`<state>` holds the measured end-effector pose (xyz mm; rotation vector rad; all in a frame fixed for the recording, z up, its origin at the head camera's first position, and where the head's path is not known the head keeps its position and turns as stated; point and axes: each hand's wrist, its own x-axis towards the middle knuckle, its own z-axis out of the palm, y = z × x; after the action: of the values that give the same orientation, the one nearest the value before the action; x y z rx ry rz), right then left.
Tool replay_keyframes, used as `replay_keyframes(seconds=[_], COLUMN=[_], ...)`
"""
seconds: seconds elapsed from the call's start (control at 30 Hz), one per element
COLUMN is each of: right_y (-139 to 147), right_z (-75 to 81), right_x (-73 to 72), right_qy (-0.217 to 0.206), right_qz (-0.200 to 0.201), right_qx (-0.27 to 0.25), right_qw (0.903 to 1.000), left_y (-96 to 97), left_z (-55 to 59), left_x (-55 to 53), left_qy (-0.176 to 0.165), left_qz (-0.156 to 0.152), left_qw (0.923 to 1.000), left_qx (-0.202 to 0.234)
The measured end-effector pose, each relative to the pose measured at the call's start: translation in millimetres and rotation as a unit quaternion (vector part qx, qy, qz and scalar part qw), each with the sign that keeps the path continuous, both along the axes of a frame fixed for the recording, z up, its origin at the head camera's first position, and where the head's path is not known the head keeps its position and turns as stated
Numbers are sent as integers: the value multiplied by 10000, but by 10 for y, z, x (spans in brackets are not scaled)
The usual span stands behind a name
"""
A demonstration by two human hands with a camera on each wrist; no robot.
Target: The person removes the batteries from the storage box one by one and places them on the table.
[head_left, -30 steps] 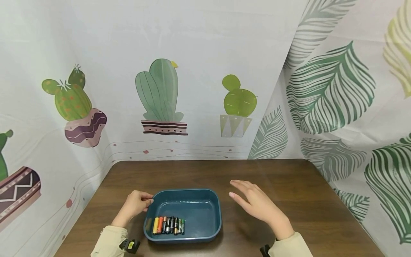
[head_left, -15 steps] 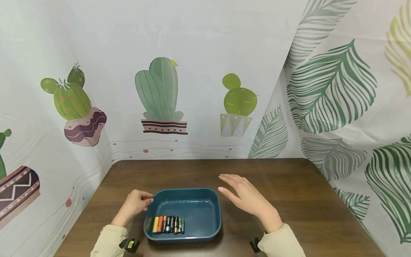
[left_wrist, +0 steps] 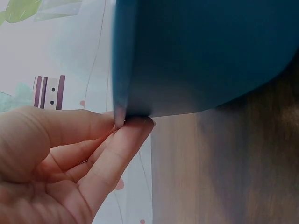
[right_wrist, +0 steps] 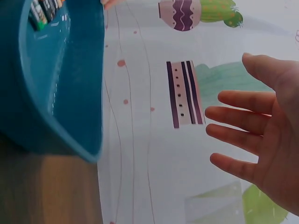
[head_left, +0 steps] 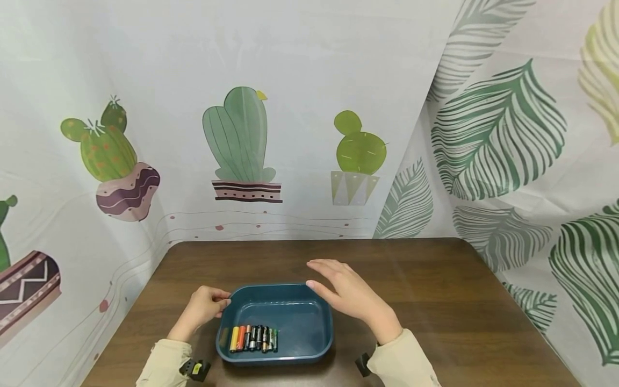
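Observation:
A dark teal rectangular tray (head_left: 302, 328) with rounded corners sits on the wooden table. In its left part a row of several batteries (head_left: 253, 338) lies side by side, from yellow and orange to black and green. My left hand (head_left: 205, 305) pinches the rim at the tray's far left corner; the left wrist view shows thumb and fingers on both sides of the rim (left_wrist: 122, 70). My right hand (head_left: 345, 290) hovers near the far right corner, overlapping it in the head view. The right wrist view has its fingers (right_wrist: 240, 116) spread and relaxed, apart from the tray.
The brown wooden table (head_left: 450, 312) extends to the right of and behind the tray. Behind it hangs a white cloth (head_left: 300, 107) printed with cacti and leaves. Both wrists wear black straps (head_left: 195, 370) at beige sleeves (head_left: 406, 363).
My right hand has moved left, from the right of the tray to over its far right corner. The left hand, tray and batteries have stayed in place.

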<state>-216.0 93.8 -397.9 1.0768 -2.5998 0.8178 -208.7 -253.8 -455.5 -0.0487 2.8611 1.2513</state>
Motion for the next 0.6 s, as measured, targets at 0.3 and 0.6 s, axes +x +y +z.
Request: replay_keyframes(seconds=[0.3,0.6], right_y=[-234,-403], right_z=[-53,-214], right_x=[72,117], right_qy=[-250,-233], right_qz=[255,449], right_qx=[92,300], right_qw=[9993,9983], left_y=[-3,-9], left_z=[-12,-15], left_x=[-7,-15], left_qy=[-5,-47], left_qz=[-16,9], left_qw=[10000,10000], left_qx=[-21,-23])
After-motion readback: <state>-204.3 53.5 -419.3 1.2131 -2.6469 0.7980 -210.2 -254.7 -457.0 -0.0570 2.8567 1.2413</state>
